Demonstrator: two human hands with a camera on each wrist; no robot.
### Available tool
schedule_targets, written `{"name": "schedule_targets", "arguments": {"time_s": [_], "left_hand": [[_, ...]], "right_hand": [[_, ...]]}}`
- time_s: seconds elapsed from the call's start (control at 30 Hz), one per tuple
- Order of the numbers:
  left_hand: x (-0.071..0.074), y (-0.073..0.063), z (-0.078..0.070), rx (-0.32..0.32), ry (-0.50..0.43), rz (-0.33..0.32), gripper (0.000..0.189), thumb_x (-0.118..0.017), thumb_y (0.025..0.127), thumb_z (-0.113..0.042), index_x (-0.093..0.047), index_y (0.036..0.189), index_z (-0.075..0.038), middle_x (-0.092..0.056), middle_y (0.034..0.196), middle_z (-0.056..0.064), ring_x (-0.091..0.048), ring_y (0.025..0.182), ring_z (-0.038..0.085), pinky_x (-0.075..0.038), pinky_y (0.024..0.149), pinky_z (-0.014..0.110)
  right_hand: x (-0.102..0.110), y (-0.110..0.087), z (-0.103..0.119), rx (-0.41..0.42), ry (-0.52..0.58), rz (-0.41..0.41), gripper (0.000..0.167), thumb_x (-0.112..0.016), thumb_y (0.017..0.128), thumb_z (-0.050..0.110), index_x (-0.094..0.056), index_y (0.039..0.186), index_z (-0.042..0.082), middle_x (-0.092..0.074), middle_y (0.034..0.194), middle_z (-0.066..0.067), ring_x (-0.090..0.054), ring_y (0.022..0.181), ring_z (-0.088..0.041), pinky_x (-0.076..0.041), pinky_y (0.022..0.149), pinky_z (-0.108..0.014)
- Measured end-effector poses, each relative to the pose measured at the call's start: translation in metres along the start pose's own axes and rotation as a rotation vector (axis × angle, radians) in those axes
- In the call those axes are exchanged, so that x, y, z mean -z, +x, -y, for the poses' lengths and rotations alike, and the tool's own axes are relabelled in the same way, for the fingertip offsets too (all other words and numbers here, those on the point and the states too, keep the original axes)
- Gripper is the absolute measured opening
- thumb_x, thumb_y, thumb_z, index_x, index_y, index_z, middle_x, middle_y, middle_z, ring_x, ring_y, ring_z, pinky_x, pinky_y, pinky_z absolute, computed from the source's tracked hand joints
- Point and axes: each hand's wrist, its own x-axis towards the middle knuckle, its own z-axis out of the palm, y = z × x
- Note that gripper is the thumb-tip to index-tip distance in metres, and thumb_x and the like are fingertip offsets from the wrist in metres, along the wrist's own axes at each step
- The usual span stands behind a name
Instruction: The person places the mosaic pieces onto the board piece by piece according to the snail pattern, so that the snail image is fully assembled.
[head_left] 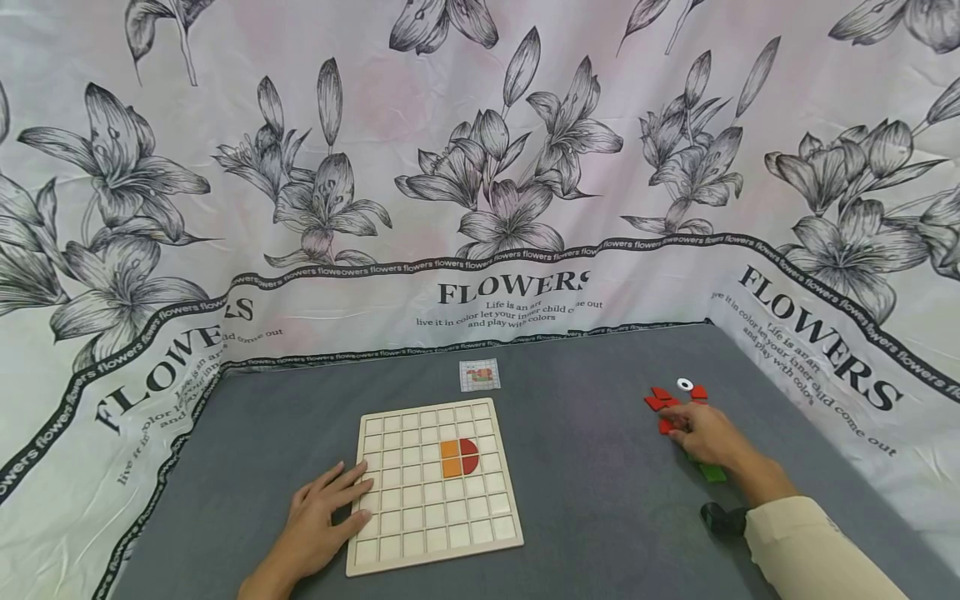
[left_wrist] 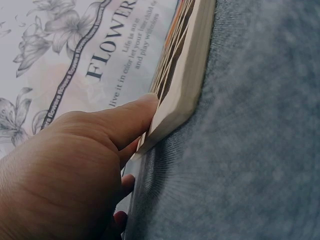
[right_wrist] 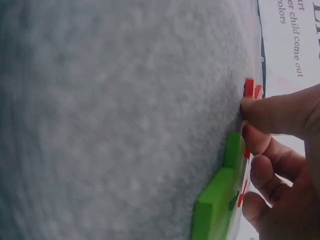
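Observation:
A pale wooden grid board (head_left: pixel 390 547) lies on the grey table. Two orange square pieces (head_left: pixel 450 458) sit in its cells, beside two red quarter-round pieces (head_left: pixel 469 457) that make a half circle. My left hand (head_left: pixel 318 512) rests at the board's left side with fingers spread, its thumb on the rim in the left wrist view. My right hand (head_left: pixel 708 433) is over several red pieces (head_left: pixel 655 402) at the right, thumb and index close together beside one red piece (right_wrist: pixel 248 87). Whether they pinch a piece is hidden. Green pieces (right_wrist: pixel 212 207) lie under that hand.
A small picture card (head_left: pixel 479 375) with a grid and coloured figure lies behind the board. A white ring-shaped piece (head_left: pixel 685 384) is beyond the red ones. A black object (head_left: pixel 722 518) is by the right wrist. Flower-printed cloth (head_left: pixel 510 296) walls the table's back and sides.

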Motion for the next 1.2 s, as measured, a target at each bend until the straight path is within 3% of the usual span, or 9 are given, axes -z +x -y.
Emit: {"name": "schedule_targets", "arguments": {"time_s": [0.23, 0.5, 0.63, 1.0, 1.2], "left_hand": [[-0.001, 0.0, 0.001, 0.006, -0.005, 0.002, 0.046, -0.071, 0.089, -0.031, -0.064, 0.13, -0.012, -0.044, 0.146, 0.002, -0.029, 0.137, 0.038, -0.012, 0.101, 0.063], [-0.001, 0.001, 0.001, 0.004, -0.003, -0.005, 0.046, -0.072, 0.089, -0.03, -0.064, 0.13, -0.011, -0.045, 0.146, 0.004, -0.029, 0.137, 0.038, -0.012, 0.101, 0.064], [-0.001, 0.001, 0.0, 0.007, -0.011, 0.002, 0.046, -0.071, 0.089, -0.031, -0.064, 0.13, -0.01, -0.045, 0.146, 0.004, -0.029, 0.137, 0.039, -0.012, 0.101, 0.064], [-0.001, 0.001, 0.0, 0.008, -0.02, 0.005, 0.046, -0.071, 0.089, -0.032, -0.064, 0.13, -0.011, -0.045, 0.146, 0.003, -0.029, 0.137, 0.038, -0.011, 0.1, 0.065], [-0.001, 0.001, 0.001, 0.001, -0.009, -0.002, 0.046, -0.071, 0.089, -0.032, -0.065, 0.13, -0.011, -0.045, 0.145, 0.004, -0.03, 0.136, 0.038, -0.012, 0.1, 0.064]], "right_hand": [[0.002, 0.0, -0.001, 0.045, -0.042, -0.008, 0.014, -0.077, 0.081, 0.009, -0.072, 0.093, 0.003, -0.062, 0.081, 0.001, -0.057, 0.074, -0.021, -0.047, 0.066, -0.045], [0.006, -0.001, 0.01, 0.13, -0.074, -0.16, 0.018, -0.077, 0.079, 0.01, -0.075, 0.096, 0.005, -0.068, 0.088, -0.006, -0.06, 0.072, -0.021, -0.049, 0.06, -0.042], [0.009, -0.002, 0.027, 0.143, -0.05, -0.198, 0.02, -0.077, 0.08, 0.009, -0.076, 0.1, 0.004, -0.068, 0.098, -0.013, -0.063, 0.076, -0.024, -0.05, 0.062, -0.043], [0.02, 0.002, 0.088, 0.313, -0.009, -0.302, 0.021, -0.081, 0.075, 0.005, -0.076, 0.095, 0.009, -0.065, 0.094, 0.002, -0.061, 0.082, -0.017, -0.052, 0.064, -0.039], [0.02, 0.004, 0.118, 0.381, 0.017, -0.342, 0.024, -0.083, 0.072, 0.004, -0.076, 0.094, 0.007, -0.065, 0.093, 0.003, -0.061, 0.085, -0.016, -0.052, 0.067, -0.039]]}}
